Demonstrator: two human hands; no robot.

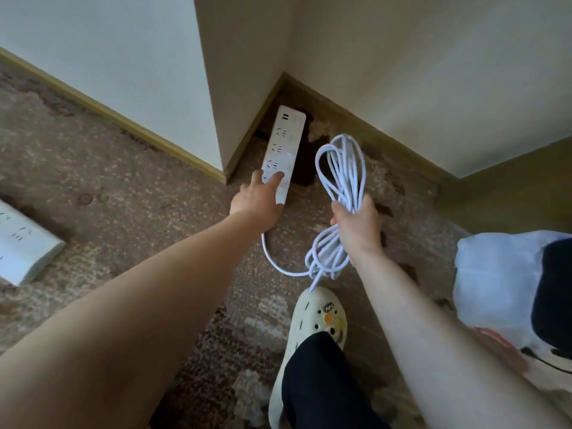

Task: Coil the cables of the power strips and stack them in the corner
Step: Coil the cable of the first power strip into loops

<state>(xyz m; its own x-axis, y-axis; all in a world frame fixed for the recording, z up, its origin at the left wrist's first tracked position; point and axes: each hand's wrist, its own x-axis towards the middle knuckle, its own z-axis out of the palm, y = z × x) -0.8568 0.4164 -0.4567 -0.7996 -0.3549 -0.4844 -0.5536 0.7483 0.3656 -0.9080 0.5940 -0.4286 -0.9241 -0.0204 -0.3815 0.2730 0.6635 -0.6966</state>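
A white power strip (pixel 286 140) points into the corner where two walls meet, just above the patterned carpet. My left hand (pixel 258 201) grips its near end, fingers curled over the top face. Its white cable (pixel 339 168) is wound into a long coil, and my right hand (pixel 356 226) grips that coil around its middle, to the right of the strip. A single loop of cable (pixel 274 258) hangs from the strip's near end down to the coil. A second white power strip (pixel 23 243) lies on the carpet at the left edge, partly out of frame.
A yellowish skirting board (pixel 371 126) runs along the walls. A wall edge (pixel 216 150) juts out left of the corner. My foot in a cream clog (pixel 322 317) stands below the coil. A white plastic bag (pixel 495 274) with dark contents sits at the right.
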